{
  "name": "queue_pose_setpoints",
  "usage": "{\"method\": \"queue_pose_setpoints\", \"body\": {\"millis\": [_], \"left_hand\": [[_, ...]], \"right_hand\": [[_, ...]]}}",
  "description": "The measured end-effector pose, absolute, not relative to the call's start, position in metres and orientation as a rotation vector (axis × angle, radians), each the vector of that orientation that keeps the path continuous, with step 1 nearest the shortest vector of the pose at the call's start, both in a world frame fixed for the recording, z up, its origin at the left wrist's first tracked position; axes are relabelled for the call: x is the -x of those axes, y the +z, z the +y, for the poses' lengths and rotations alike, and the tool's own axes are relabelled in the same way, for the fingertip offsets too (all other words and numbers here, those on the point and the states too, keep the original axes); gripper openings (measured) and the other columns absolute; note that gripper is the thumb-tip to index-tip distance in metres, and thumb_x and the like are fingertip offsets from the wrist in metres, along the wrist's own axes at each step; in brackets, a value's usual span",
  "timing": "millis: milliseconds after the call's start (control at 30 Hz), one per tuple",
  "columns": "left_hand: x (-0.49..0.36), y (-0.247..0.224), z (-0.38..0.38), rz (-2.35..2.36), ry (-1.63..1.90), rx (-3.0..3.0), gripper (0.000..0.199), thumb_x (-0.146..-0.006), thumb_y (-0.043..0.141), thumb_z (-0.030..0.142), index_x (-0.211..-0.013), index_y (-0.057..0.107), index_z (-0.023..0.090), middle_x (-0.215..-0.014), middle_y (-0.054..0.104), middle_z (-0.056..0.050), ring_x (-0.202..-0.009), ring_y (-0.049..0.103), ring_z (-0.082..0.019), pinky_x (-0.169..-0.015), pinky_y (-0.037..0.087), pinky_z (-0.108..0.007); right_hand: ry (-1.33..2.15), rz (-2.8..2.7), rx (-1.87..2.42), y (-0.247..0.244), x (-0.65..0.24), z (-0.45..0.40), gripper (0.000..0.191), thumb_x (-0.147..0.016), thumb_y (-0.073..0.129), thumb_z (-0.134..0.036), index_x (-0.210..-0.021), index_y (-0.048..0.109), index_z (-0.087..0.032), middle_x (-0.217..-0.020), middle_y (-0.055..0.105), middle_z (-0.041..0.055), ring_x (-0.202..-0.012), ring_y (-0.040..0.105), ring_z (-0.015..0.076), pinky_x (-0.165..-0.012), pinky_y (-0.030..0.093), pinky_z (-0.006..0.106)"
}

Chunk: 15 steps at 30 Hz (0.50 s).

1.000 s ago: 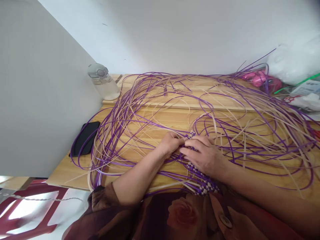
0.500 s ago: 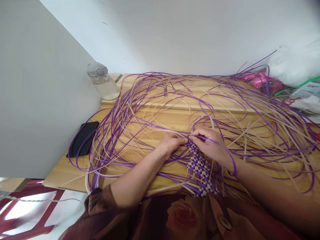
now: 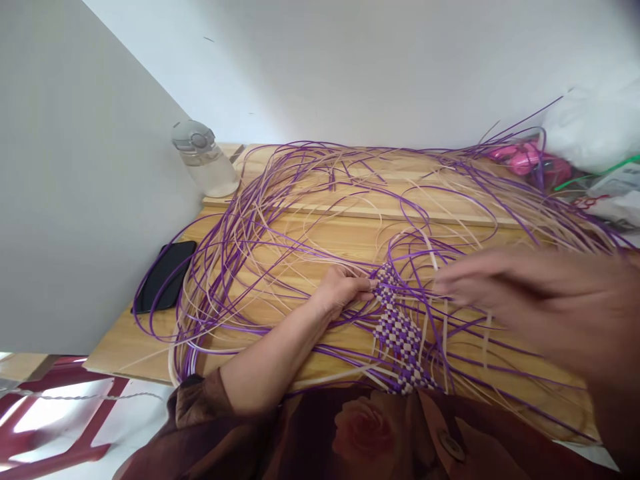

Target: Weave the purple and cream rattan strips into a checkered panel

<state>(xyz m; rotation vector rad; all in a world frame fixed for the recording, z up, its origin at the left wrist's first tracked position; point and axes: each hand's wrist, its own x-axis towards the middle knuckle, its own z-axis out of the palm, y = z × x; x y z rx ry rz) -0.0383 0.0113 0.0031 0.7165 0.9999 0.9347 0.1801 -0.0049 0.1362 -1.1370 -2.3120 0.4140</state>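
A narrow woven strip [image 3: 400, 333] in a purple and beige check runs from the table towards my lap. My left hand [image 3: 344, 289] is closed, thumb and fingers pinching the strip's upper left edge. Long loose purple and beige strands [image 3: 240, 267] spread from both sides of the weave. To the right, my right hand [image 3: 540, 300] is lifted above the strands, apart from the strip and close to the camera. Motion smears its fingers, so whether a strand is between them cannot be made out.
Left on the wooden table [image 3: 115, 347] lie a black phone [image 3: 167, 277] under looped strands and a clear bottle [image 3: 207, 163] with a grey lid. At back right are a pink object [image 3: 523, 160] and white plastic bags [image 3: 595, 127]. A wall [image 3: 325, 73] stands behind.
My right hand has left the top of the woven strip and swung right, towards the camera. A purple strand no longer loops over its wrist. My left hand keeps its pinch in the same place.
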Motion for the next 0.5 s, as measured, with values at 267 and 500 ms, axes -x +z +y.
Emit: {"method": "queue_pose_setpoints", "body": {"millis": [267,500], "left_hand": [[0.037,0.007,0.010,1.008,0.971,-0.688,0.032,-0.041,0.089,0.024,-0.053,0.062,0.010,-0.054,0.056,0.001,-0.053,0.053,-0.008,-0.058,0.049,-0.022],[0.039,0.003,0.010,0.986,0.948,-0.872,0.026,-0.052,0.082,0.028,-0.052,0.062,0.011,-0.049,0.053,0.002,-0.046,0.044,-0.006,-0.047,0.037,-0.020]], "right_hand": [[0.381,-2.687,1.250,0.069,-0.162,-0.002,0.020,-0.092,0.050,-0.030,-0.087,0.067,-0.021,-0.078,0.068,0.0046,-0.073,0.062,0.0189,-0.067,0.045,0.032],[0.914,-2.411,1.031,0.080,-0.132,0.007,0.017,-0.090,0.053,-0.031,-0.086,0.064,-0.019,-0.092,0.069,0.0061,-0.081,0.063,0.0163,-0.073,0.047,0.029]]}}
